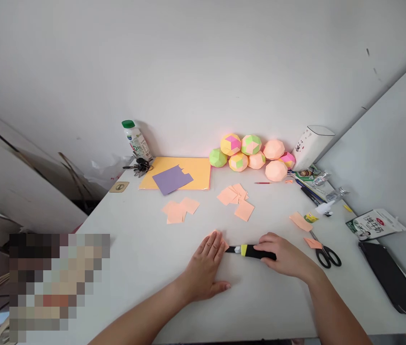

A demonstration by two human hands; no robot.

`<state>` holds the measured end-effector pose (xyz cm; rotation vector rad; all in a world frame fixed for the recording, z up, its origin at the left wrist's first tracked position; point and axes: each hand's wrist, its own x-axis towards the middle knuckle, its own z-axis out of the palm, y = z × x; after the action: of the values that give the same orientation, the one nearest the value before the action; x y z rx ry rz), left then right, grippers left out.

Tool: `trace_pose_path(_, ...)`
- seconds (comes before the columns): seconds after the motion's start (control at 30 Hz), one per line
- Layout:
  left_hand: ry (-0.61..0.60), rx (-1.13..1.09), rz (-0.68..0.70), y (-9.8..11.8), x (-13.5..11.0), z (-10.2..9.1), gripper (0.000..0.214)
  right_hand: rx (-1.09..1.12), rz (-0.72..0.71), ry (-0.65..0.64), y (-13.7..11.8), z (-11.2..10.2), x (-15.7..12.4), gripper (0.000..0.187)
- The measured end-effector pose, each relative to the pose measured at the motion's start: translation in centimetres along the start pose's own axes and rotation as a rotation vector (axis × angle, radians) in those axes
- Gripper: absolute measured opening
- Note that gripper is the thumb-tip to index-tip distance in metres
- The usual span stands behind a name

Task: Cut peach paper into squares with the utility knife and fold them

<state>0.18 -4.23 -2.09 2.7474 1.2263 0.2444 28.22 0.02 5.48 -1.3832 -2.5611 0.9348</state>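
My left hand [206, 266] lies flat on the white table, fingers stretched over a small peach paper piece [226, 246] that shows only at its edges. My right hand [284, 253] is closed around the black and yellow handle of a utility knife [249, 251]. The knife lies low and points left, its dark blade at the paper beside my left fingertips; whether it is under or against the paper I cannot tell. Beyond my hands are two loose groups of peach paper squares, one on the left [176, 212] and one nearer the middle [233, 194].
Scissors [323, 254] and peach scraps [300, 222] lie right of my right hand, near a glue bottle [319, 212]. Several paper balls [251, 144] sit by the wall. A purple sheet [172, 179] rests on a yellow pad [199, 172]; a black case [395, 278] is far right.
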Motion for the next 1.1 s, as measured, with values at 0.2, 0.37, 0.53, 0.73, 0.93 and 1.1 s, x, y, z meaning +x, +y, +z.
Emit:
trace_pose_path(0.2, -0.008, -0.005, -0.003, -0.1, 0.0, 0.0, 0.095, -0.001, 0.025, 0.014, 0.2, -0.2, 0.0, 0.038)
trace_pose_path(0.37, -0.002, -0.001, 0.003, -0.1, -0.1, 0.0, 0.096, -0.025, -0.008, 0.038, 0.0, 0.0, 0.1, 0.038)
trace_pose_path(0.53, 0.007, 0.004, 0.004, 0.0, 0.0, -0.1, 0.097, -0.058, -0.089, 0.114, -0.1, 0.9, 0.6, 0.039)
trace_pose_path(0.73, -0.012, -0.008, -0.003, 0.0, 0.0, -0.1, 0.095, -0.045, -0.064, 0.117, -0.1, 0.8, 0.6, 0.038)
trace_pose_path(0.93, -0.012, -0.011, -0.006, 0.1, 0.0, -0.2, 0.096, -0.043, 0.012, 0.057, 0.0, 0.0, 0.2, 0.038)
trace_pose_path(1.1, -0.020, -0.010, 0.001, 0.1, 0.0, -0.4, 0.096, -0.063, -0.032, 0.100, -0.1, 0.6, 0.6, 0.038)
